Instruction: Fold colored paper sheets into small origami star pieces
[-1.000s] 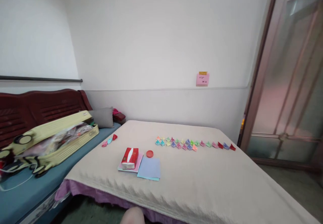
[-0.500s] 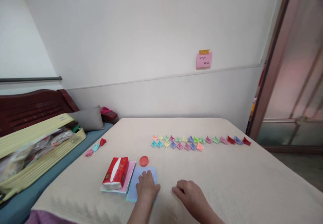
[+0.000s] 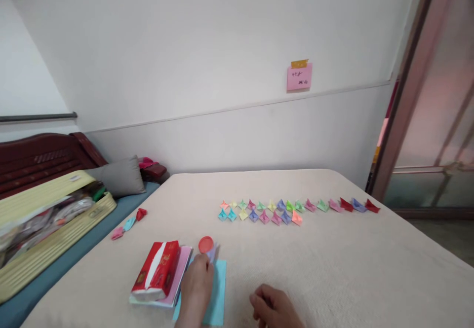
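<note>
My left hand (image 3: 198,281) is closed above a small stack of paper, pinching a lavender-blue paper sheet (image 3: 213,253). Most of that sheet is hidden behind the hand; an edge of it shows just beyond the fingers. Under the hand lies a turquoise paper sheet (image 3: 219,288). A round red lid-like disc (image 3: 206,244) sits right beyond the fingertips. To the right, low over the cover, my right hand (image 3: 274,307) has its fingers curled in, and nothing shows in it.
A red tissue pack (image 3: 157,271) lies on pink paper (image 3: 181,273) at the left. Several folded paper pieces (image 3: 264,216) form two rows farther back. Folded papers (image 3: 129,224) lie near the left edge. A pink note (image 3: 299,77) is taped to the wall.
My left hand has closed on the lavender-blue sheet and raised it, uncovering the turquoise one. My right hand has moved slightly lower in view. The camera view has shifted.
</note>
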Demonstrator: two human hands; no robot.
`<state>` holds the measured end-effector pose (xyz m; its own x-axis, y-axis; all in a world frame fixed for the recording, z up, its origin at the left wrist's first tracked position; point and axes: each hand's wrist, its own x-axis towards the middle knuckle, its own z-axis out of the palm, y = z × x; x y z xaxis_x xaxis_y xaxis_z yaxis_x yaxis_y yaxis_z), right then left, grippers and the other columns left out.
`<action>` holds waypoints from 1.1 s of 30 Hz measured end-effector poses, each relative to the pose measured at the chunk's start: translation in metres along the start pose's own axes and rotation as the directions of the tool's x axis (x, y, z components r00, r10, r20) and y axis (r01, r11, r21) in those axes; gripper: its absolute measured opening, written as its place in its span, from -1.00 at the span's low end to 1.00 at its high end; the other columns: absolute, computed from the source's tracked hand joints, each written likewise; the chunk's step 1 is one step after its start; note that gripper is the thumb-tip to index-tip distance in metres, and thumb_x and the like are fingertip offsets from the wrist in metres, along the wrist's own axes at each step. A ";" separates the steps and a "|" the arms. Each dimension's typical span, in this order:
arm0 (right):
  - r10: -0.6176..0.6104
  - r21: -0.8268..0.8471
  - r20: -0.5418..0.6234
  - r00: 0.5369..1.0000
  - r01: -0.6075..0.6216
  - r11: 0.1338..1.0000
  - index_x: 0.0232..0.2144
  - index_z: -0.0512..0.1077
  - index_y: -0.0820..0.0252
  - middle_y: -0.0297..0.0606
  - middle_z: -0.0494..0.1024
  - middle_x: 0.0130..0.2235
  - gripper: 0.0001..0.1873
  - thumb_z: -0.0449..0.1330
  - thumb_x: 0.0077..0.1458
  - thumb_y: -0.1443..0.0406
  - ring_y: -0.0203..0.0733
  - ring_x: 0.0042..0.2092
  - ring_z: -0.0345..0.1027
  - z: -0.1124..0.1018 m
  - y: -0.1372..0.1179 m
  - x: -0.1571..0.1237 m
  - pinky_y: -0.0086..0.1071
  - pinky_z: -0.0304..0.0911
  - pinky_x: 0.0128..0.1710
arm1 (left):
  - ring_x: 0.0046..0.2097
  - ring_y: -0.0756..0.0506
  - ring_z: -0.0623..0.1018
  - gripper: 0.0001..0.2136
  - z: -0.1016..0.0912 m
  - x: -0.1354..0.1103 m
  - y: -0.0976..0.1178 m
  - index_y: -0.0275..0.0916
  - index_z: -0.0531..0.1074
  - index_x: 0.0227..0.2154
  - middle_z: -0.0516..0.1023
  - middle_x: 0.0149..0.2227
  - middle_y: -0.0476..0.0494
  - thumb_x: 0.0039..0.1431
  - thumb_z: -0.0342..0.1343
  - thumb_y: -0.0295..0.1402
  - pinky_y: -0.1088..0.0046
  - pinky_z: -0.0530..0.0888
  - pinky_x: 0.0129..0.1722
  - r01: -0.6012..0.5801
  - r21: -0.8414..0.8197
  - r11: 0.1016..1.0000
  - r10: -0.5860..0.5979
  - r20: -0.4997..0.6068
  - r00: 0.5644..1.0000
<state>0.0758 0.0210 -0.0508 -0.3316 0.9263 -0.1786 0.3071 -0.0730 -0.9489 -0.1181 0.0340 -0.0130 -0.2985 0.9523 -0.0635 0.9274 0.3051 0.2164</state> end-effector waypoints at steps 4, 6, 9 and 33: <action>0.154 0.503 -0.083 0.985 -0.092 0.859 -0.16 0.37 0.12 -0.16 0.53 -0.17 -0.53 0.12 -0.07 -0.01 -0.12 -0.17 0.43 -0.007 -0.002 0.002 -0.35 0.33 -0.27 | 0.14 -0.17 0.35 -0.68 0.026 -0.023 0.050 -0.10 0.39 -0.05 0.44 0.08 -0.21 0.24 -0.20 -0.37 0.30 0.22 0.16 -0.252 -0.042 0.967 0.250 -0.055 0.967; 0.140 0.546 -0.159 0.977 -0.031 0.837 -0.31 0.43 0.15 -0.20 0.54 -0.30 -0.61 0.19 -0.13 0.02 -0.11 -0.21 0.42 -0.015 -0.002 0.003 -0.35 0.30 -0.24 | 0.08 -0.21 0.42 -0.67 0.048 -0.033 0.070 -0.08 0.41 -0.04 0.51 0.01 -0.24 0.19 -0.11 -0.41 0.22 0.22 0.19 -0.439 -0.099 0.893 0.447 0.080 0.891; 0.106 0.570 -0.274 0.956 0.072 0.819 -0.61 0.36 0.18 -0.33 0.44 -0.58 -0.75 0.23 -0.17 0.12 -0.18 -0.45 0.33 -0.032 -0.003 0.001 -0.39 0.24 -0.42 | 0.00 -0.25 0.49 -0.79 0.067 -0.038 0.078 -0.05 0.49 -0.20 0.54 -0.03 -0.21 0.11 0.04 -0.32 0.14 0.33 0.11 -0.678 -0.240 0.694 0.662 -0.156 0.733; 0.107 0.574 -0.164 0.981 0.007 0.819 -0.43 0.48 0.18 -0.32 0.52 -0.55 -0.67 0.33 -0.27 0.11 -0.17 -0.51 0.35 -0.078 -0.013 -0.018 -0.40 0.19 -0.48 | -0.52 -0.06 0.41 -0.72 0.010 -0.032 0.063 -0.34 0.52 -0.46 0.47 -0.60 -0.04 -0.06 0.22 -0.16 0.49 0.28 -0.50 0.212 -0.976 -0.056 0.330 0.182 0.926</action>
<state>0.1475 0.0341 -0.0149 -0.1456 0.9613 -0.2341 -0.2629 -0.2657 -0.9275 -0.0475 0.0230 -0.0073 0.0705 0.9839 -0.1645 -0.3353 0.1787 0.9250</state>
